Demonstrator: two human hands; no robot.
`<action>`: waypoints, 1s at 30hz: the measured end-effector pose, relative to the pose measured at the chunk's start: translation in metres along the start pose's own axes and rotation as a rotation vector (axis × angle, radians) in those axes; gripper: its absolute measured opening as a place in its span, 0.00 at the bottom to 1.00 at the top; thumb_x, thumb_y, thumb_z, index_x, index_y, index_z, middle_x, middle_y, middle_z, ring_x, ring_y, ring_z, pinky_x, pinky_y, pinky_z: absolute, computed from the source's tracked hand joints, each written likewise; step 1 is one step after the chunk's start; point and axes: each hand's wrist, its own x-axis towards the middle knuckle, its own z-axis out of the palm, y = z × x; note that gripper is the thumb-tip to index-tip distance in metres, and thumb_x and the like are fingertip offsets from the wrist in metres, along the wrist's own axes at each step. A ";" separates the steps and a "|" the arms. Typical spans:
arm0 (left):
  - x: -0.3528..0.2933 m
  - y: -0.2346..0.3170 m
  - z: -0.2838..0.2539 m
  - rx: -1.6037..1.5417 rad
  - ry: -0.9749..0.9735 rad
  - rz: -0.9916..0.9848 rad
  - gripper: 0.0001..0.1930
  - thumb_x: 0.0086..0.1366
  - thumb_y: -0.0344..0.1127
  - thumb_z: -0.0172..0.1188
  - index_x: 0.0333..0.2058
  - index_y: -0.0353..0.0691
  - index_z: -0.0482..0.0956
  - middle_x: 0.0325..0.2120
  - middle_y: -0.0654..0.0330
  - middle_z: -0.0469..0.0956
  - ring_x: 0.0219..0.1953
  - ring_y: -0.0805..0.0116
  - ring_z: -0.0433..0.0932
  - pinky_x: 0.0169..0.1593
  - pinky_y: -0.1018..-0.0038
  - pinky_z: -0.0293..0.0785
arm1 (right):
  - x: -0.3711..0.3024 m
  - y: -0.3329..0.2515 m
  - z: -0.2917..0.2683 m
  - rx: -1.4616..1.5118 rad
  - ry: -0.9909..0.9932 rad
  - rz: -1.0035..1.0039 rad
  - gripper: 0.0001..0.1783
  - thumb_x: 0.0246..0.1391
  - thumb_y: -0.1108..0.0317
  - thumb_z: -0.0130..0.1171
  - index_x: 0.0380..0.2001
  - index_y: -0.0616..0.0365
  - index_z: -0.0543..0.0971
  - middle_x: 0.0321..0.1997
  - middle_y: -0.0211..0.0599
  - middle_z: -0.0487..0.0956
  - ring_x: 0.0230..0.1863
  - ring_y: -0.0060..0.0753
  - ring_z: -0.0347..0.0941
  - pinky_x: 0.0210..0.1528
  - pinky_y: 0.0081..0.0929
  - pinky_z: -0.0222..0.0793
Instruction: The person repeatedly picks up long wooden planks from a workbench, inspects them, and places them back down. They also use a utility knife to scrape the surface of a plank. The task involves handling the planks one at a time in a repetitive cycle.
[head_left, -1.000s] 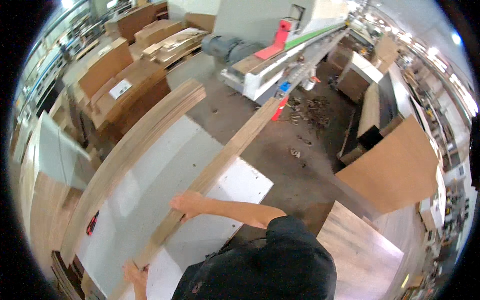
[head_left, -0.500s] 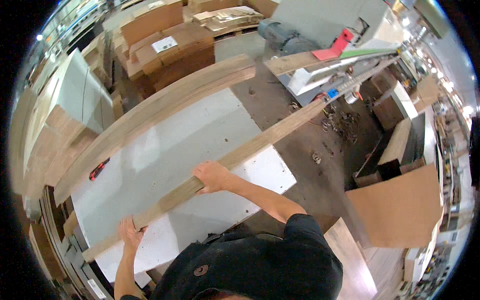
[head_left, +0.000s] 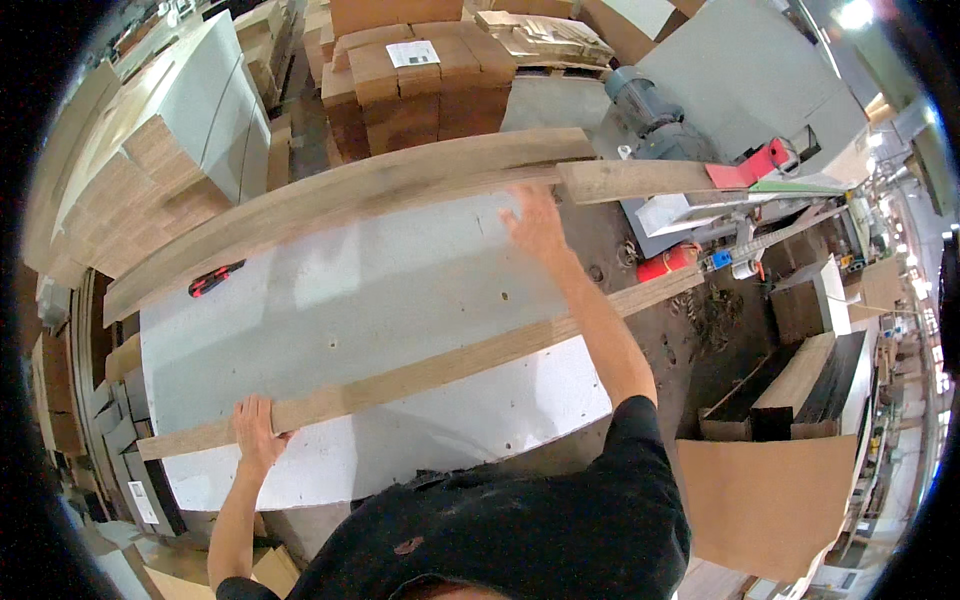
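Observation:
A long, narrow wood-grain strip (head_left: 430, 378) lies slantwise across a white board-topped table (head_left: 400, 290), its right end reaching past the table edge. Near its left end, my left hand (head_left: 258, 432) grips it, fingers over the top and thumb on the near side. My right hand (head_left: 538, 228) is off this strip and stretched to the table's far side. Its fingers are spread and slightly blurred, at the near edge of the far wood-grain boards (head_left: 350, 195); whether they touch is hard to tell.
A red-and-black knife-like tool (head_left: 215, 278) lies on the table's left. At the right stand a machine with a grey motor (head_left: 645, 100), a red bracket (head_left: 748, 165) and a red cylinder (head_left: 668, 262). Stacked cartons (head_left: 430, 90) stand behind; cardboard (head_left: 765, 500) is at right.
My right hand has let go of the strip and moved away to the far boards. My left hand still holds the strip. The view has shifted, and the strip lies less steeply in it.

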 end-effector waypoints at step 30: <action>0.002 0.000 0.004 0.006 -0.033 -0.044 0.34 0.28 0.34 0.80 0.37 0.41 0.72 0.33 0.53 0.74 0.41 0.50 0.73 0.47 0.56 0.64 | 0.124 -0.078 0.082 0.256 -0.492 -0.202 0.24 0.62 0.48 0.48 0.32 0.57 0.83 0.39 0.50 0.82 0.44 0.62 0.76 0.48 0.52 0.71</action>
